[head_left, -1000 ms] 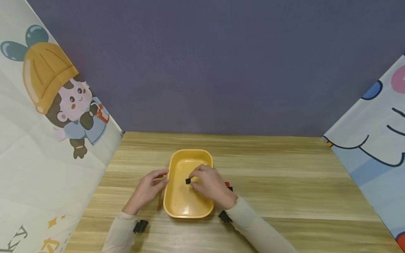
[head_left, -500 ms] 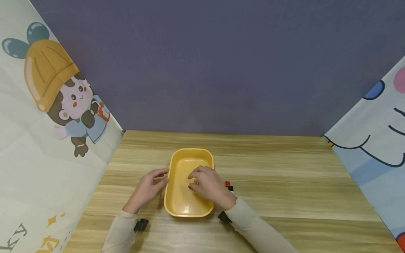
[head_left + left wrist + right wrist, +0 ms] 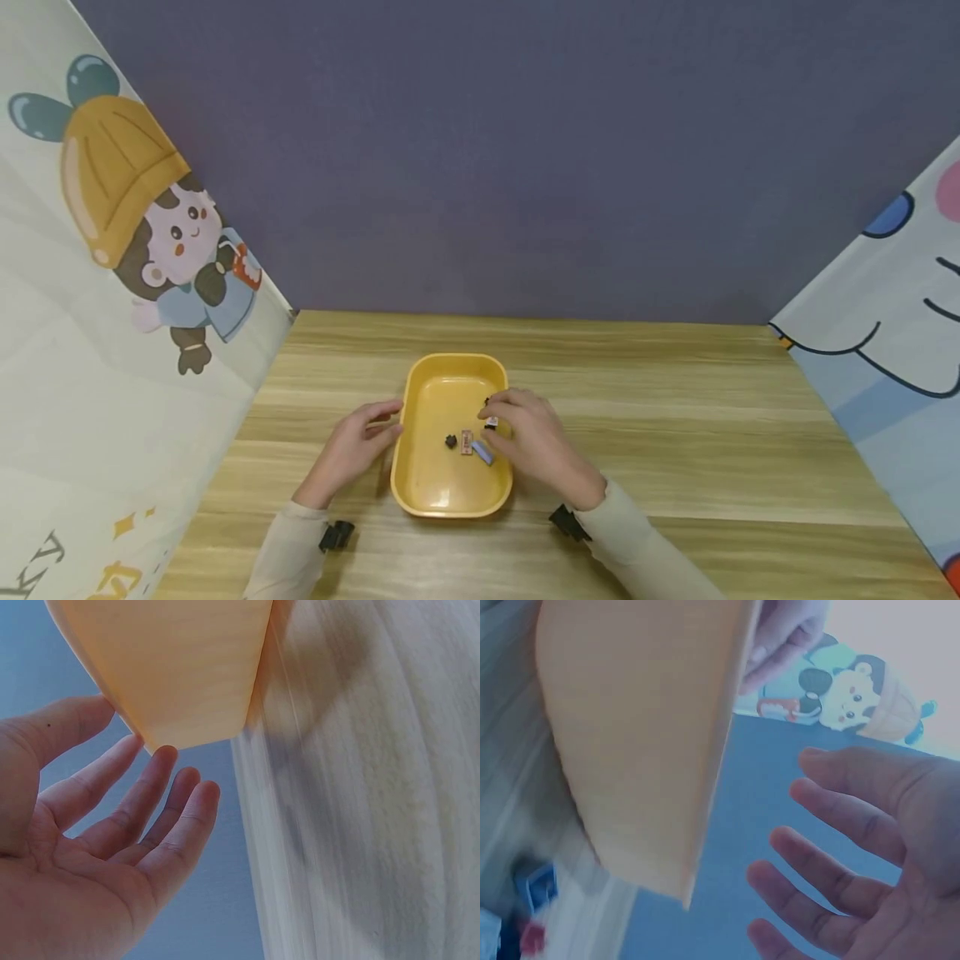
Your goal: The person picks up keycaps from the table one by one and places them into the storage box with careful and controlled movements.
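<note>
A yellow plastic tray (image 3: 452,497) stands on the table. Inside it lie a small black piece (image 3: 451,441), a tan printed block (image 3: 467,442), a lavender bar (image 3: 483,452) and a black-and-white piece (image 3: 491,422). My left hand (image 3: 358,443) rests thumb and fingertips at the tray's left rim, fingers loosely bent. Over the right rim hovers my right hand (image 3: 534,439). In the right wrist view its fingers are spread, with nothing between them. Another dark bit by its fingertips is partly hidden in the head view.
Beside the tray, the right wrist view shows a blurred dark blue piece (image 3: 538,885), a red piece (image 3: 532,937) and a pale piece (image 3: 487,930) on the wooden table (image 3: 675,433). A dark wall (image 3: 480,167) rises behind, with printed sheets on both sides.
The right hand has let go of the small black piece, which now lies in the tray, and has moved right to the tray's rim. The left hand has stayed in place.
</note>
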Demonstrator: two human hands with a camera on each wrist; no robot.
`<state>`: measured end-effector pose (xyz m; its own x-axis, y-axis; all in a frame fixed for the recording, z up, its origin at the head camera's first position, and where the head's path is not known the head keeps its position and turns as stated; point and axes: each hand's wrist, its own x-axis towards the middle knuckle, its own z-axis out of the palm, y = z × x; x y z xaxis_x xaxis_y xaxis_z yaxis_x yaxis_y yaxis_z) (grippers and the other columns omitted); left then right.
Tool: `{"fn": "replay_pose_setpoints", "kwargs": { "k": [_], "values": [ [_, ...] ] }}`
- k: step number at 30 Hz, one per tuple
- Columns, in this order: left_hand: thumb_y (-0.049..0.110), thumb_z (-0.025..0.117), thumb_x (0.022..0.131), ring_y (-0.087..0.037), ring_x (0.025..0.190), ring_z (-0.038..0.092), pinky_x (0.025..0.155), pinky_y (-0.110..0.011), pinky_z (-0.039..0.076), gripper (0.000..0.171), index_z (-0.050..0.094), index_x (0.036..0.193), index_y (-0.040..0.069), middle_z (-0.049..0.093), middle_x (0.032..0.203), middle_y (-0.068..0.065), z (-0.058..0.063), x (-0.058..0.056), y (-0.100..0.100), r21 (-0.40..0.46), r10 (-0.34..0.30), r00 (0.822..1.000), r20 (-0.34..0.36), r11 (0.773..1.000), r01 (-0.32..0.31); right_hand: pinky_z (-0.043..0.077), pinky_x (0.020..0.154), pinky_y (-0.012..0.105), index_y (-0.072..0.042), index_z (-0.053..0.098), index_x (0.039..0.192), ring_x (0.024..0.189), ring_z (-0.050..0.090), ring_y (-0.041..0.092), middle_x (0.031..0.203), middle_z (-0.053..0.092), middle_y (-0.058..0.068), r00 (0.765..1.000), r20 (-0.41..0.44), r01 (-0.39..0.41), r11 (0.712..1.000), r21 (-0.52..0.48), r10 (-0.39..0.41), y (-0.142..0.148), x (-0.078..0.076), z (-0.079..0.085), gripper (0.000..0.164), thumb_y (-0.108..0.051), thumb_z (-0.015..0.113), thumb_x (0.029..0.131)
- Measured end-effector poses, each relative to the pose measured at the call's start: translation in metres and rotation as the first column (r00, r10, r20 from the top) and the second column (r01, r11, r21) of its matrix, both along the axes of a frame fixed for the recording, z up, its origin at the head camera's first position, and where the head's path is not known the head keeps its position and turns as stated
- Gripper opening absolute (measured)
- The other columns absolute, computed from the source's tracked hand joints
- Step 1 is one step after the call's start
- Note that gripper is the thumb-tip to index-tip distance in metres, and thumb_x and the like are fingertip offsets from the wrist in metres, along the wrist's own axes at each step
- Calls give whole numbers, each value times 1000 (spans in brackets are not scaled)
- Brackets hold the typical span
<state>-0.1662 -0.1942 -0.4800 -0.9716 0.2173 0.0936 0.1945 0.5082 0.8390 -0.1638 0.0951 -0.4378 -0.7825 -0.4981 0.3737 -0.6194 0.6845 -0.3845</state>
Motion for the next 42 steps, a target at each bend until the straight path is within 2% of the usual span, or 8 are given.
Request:
{"fn": "replay_pose_setpoints", "kwargs": {
  "k": [8,13,21,32,42],
  "values": [
    [18,64,88,-29,112,51,90,-34,50,39,56,124,6,52,127,-11,1,2,1,-4,11,1000,19,1000,-11,48,78,39,-19,70,98,97,54,18,106,60,-1,994,-5,110,993,-30,-110,35,5,-1,22,-24,76,77],
    [18,64,88,-29,113,51,90,-34,49,38,56,124,7,52,127,-11,0,2,1,-5,8,1000,29,1000,-8,48,79,46,-16,70,95,98,55,23,104,61,1,988,-24,150,988,-42,-151,57,8,-7,23,-19,79,74],
    [18,65,88,-30,112,51,90,-36,49,39,56,124,5,53,126,-11,0,2,1,14,12,1000,29,1000,-13,51,79,42,-13,70,95,93,57,22,101,61,4,976,36,215,977,2,-215,83,14,-23,23,-16,78,74],
    [18,64,88,-31,114,50,91,-37,49,39,56,124,5,52,127,-11,0,2,1,21,5,999,42,1000,-6,51,83,42,-18,70,94,96,56,20,104,61,-1,957,124,251,964,84,-260,90,26,-44,22,-19,78,73],
    [19,63,89,-31,114,49,92,-36,49,39,56,124,6,51,127,-9,3,2,1,13,9,999,48,1000,-9,50,82,41,-19,70,90,93,55,19,99,61,-3,942,174,272,957,99,-286,87,28,-59,21,-22,79,71]
  ]
}}
